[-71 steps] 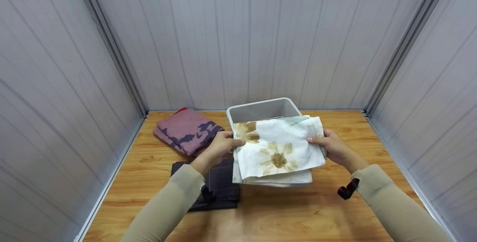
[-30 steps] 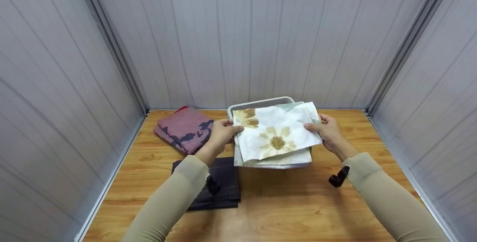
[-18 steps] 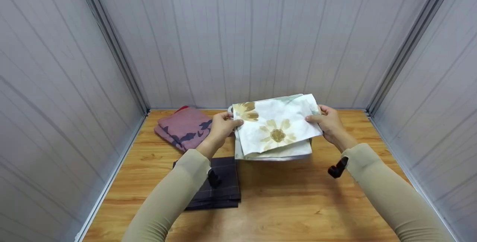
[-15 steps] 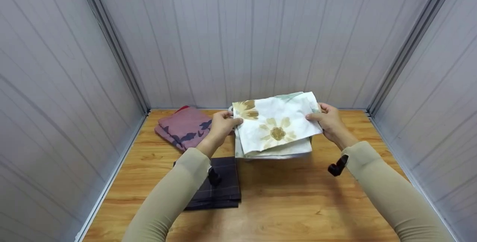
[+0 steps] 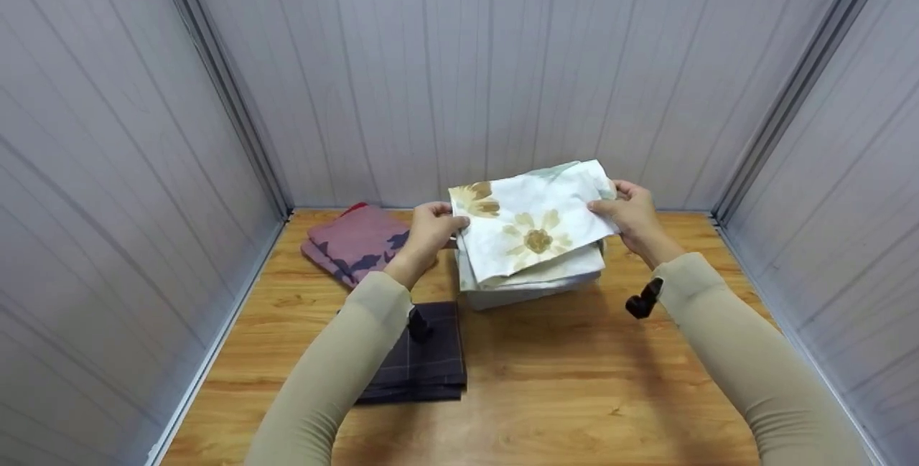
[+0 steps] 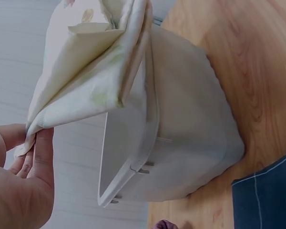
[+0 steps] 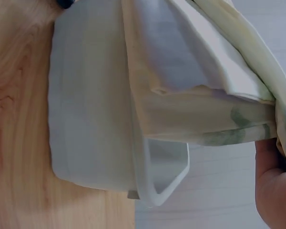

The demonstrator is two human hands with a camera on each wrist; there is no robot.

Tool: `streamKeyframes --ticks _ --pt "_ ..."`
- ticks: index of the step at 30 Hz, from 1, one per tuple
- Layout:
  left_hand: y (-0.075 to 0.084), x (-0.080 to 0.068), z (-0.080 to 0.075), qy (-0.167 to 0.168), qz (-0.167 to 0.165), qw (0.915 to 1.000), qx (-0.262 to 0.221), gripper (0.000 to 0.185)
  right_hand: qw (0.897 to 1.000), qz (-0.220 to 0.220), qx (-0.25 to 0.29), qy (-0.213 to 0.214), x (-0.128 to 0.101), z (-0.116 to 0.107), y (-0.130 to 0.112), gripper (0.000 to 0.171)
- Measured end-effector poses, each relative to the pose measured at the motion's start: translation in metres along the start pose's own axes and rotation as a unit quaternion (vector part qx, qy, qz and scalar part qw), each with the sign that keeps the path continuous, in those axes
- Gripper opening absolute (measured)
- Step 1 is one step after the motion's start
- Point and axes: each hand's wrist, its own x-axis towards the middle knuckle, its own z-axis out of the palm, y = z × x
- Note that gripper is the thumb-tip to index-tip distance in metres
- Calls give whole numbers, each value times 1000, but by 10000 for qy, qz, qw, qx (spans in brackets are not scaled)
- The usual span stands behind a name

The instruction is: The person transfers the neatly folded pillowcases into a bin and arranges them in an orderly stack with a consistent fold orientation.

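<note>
A folded white cloth with tan flowers [image 5: 535,236] hangs above a white plastic bin [image 5: 528,292] on the wooden table [image 5: 574,394]. My left hand [image 5: 429,230] pinches the cloth's left edge; my right hand [image 5: 628,216] pinches its right edge. In the left wrist view the cloth [image 6: 93,71] droops over the bin's rim [image 6: 133,157], with my left hand [image 6: 21,176] at its corner. The right wrist view shows the cloth [image 7: 200,90] over the open bin [image 7: 93,105], with my right hand [image 7: 274,191] at its end.
A folded pink cloth with dark shapes [image 5: 355,242] lies at the table's back left. A folded dark checked cloth [image 5: 423,362] lies in front of it, near my left forearm. Grey panelled walls close in the table on three sides.
Both hands have lifted the flowered cloth up and away from me, from in front of the bin to above it. The cloth now hides most of the bin's opening.
</note>
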Motion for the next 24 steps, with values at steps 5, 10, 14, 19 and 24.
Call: streamKeyframes --ticks 5,10,14,19,24 --pt "5 5 2 -39 72 9999 105 19 9995 -54 -297 42 10 3 -7 56" --pt "8 12 4 53 134 9999 23 15 9985 -111 -499 186 19 7 -14 56" --pt "12 16 5 145 201 9997 89 16 9973 -152 -649 293 26 11 -17 55" --pt "16 22 8 204 194 9994 211 21 9961 -201 -782 368 31 17 -19 55" --pt "16 28 11 336 251 9985 362 20 9940 -285 -969 410 36 20 -16 56"
